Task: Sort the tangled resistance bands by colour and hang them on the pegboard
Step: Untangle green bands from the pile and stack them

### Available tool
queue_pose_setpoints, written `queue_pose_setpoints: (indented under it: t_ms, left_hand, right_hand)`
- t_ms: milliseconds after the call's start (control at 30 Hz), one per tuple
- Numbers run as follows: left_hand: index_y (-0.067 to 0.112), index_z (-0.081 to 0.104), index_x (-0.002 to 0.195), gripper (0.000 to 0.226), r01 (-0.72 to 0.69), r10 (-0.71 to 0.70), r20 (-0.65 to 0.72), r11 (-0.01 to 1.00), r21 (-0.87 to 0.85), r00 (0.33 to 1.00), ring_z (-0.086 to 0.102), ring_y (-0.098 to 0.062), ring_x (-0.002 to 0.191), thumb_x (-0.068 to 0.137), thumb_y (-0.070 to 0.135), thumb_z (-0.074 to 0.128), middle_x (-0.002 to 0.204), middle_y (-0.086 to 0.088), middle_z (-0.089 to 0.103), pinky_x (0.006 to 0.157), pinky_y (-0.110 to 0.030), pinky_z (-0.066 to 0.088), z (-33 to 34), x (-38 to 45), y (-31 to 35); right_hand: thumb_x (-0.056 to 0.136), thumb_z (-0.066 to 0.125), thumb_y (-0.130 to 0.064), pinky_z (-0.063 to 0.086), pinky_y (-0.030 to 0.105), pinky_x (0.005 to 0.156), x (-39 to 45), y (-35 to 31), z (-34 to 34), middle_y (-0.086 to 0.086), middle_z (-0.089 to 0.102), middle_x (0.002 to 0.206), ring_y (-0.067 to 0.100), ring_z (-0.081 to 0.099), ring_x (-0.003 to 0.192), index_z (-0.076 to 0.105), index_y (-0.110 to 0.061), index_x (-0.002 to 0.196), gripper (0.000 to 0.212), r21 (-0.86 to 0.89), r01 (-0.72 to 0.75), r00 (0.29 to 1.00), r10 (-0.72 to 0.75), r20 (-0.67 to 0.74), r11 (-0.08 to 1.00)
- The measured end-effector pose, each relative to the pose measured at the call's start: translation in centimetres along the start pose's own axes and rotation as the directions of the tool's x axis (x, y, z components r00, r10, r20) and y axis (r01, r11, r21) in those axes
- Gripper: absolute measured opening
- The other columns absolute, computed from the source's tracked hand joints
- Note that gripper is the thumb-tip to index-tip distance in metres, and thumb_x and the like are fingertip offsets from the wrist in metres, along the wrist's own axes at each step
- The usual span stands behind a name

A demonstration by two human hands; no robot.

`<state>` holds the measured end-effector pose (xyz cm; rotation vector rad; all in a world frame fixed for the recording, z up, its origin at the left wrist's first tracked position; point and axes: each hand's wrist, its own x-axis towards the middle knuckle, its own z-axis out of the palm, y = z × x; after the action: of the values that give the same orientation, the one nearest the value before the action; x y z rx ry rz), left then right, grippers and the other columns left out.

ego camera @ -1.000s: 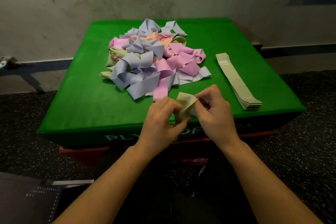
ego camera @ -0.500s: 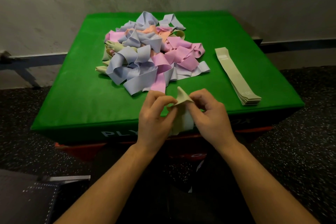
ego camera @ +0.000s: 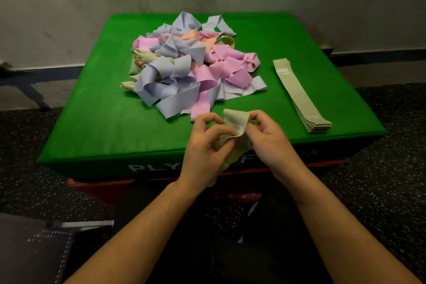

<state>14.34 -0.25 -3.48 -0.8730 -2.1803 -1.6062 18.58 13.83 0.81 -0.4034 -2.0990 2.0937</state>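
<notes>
Tangled pile (ego camera: 189, 71) of lilac, pink, peach and green bands sits mid-box, bare green top (ego camera: 92, 108) to its left. Left hand (ego camera: 202, 145) pinches a pale green band (ego camera: 235, 120), fingers curled; the band is over the box's near edge. Right hand (ego camera: 269, 140) pinches its other side. Flat stack (ego camera: 299, 97) of green bands lies near the right edge, well apart.
</notes>
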Motion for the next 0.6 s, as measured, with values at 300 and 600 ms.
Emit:
queue_pose_setpoints:
  t_ms: [300,600]
  left_hand:
    - [0.014,0.071,0.092,0.014,0.077,-0.076,-0.025,0.996,0.052,0.997,0.045,0.008,0.110,0.079,0.017,0.076,0.118,0.001,0.044,0.092,-0.010,0.041,0.4,0.3,-0.1]
    - [0.023,0.056,0.110,0.030,0.520,-0.460,0.243,0.761,-0.388,0.854,0.066,-0.010,0.082,0.084,0.035,0.067,0.088,0.005,0.073,0.074,-0.025,0.051,-0.8,0.6,0.0]
  right_hand:
    - [0.092,0.065,-0.016,0.056,0.036,0.080,-0.4,-0.5,0.2,0.000,0.073,0.089,0.013,0.069,0.088,0.067,-0.016,0.100,0.008,0.074,0.026,0.993,-0.035,0.113,0.997]
    - [0.097,0.055,-0.005,0.057,0.027,0.063,2.1,-2.9,-0.5,-0.006,0.073,0.077,0.010,0.068,0.071,0.065,-0.018,0.101,0.017,0.182,-0.058,0.998,0.055,0.021,0.982]
